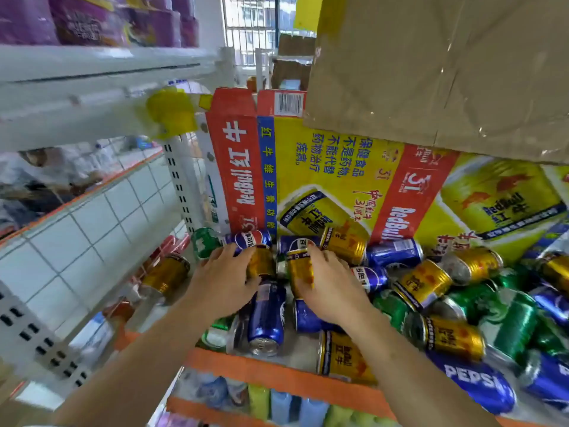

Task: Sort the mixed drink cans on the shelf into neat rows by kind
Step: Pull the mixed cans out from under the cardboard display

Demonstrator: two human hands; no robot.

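Brown box [431, 72]: is overhanging the upper right and hiding whatever is standing behind it
Printed carton [332, 167]: is leaning at the back of the shelf, just behind the cans
Shelf [277, 377]: is carrying the whole jumble behind its orange front edge; no finished row is showing anywhere on it
Pile of cans [431, 282]: is lying mostly on its sides, with gold, blue cans [267, 315] and green cans [517, 328] touching and overlapping with no grouping by kind
Left hand [224, 282]: is reaching into the near-left part of the pile; its fingers are curling round the left gold can [261, 263]
Right hand [334, 288]: is working just beside it; its fingers are wrapping the right gold can [300, 269], though blur is making the exact grip hard to read
Two held cans: are sitting close together near the back left, between blue cans, apparently not lifted clear yet
Progress: judging by the layout, the sorting is only beginning; gold cans are being gathered first, and nearly every can is waiting to be stood up and lined by kind
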